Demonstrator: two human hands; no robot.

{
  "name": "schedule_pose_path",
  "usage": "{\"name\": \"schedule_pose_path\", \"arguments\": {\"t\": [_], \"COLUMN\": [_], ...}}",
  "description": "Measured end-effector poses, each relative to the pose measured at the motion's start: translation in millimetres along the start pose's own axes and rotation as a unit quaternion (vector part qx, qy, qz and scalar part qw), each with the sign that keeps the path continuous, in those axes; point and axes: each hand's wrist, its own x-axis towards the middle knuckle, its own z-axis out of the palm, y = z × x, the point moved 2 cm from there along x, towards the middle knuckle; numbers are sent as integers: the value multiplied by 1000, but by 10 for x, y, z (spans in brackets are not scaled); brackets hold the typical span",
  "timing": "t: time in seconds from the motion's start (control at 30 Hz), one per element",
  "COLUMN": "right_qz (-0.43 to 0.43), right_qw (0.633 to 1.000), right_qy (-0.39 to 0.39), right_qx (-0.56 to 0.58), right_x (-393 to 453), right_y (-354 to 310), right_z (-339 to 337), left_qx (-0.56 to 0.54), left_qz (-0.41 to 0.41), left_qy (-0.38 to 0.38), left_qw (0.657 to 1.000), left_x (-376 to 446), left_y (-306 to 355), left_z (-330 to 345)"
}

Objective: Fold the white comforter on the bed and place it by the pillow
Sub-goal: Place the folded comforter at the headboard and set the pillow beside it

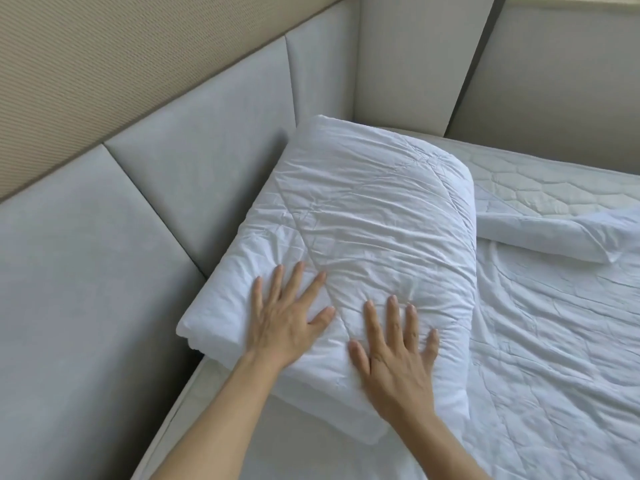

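The white comforter (363, 216) lies folded into a thick, wrinkled rectangular bundle on the bed, along the grey padded headboard. My left hand (287, 320) rests flat on the bundle's near left part, fingers spread. My right hand (394, 355) presses flat on its near right part, fingers also spread. Neither hand grips any fabric. A white pillow or folded piece of bedding (554, 233) lies to the right of the bundle, partly cut off by the frame edge. I cannot tell whether a pillow lies under the bundle.
The grey padded headboard (121, 237) runs along the left and meets beige wall panels (554, 81) in the far corner. A wrinkled quilted white cover (554, 358) spreads over the mattress to the right. The mattress edge (173, 410) shows at lower left.
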Motion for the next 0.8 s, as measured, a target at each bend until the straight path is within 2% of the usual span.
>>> {"name": "schedule_pose_path", "arguments": {"t": [0.13,0.33,0.47,0.63,0.8], "right_qz": [-2,4,-23,-84,-120], "right_qw": [998,992,989,976,951], "right_qy": [-7,31,93,186,267], "right_qx": [66,121,115,83,98], "right_x": [-165,-834,-1339,-2146,-2985], "right_y": [89,270,375,481,666], "right_z": [-412,-1490,-2505,-3794,-4655], "left_qx": [-32,-52,-61,-55,-33], "left_qz": [-17,-45,-53,-21,2], "left_qy": [-6,90,175,261,368], "left_qw": [999,994,981,963,929], "left_x": [-244,-1087,-1767,-2551,-3247], "left_y": [178,636,1141,1819,2321], "left_z": [-375,-1297,-2138,-3185,-3992]}}
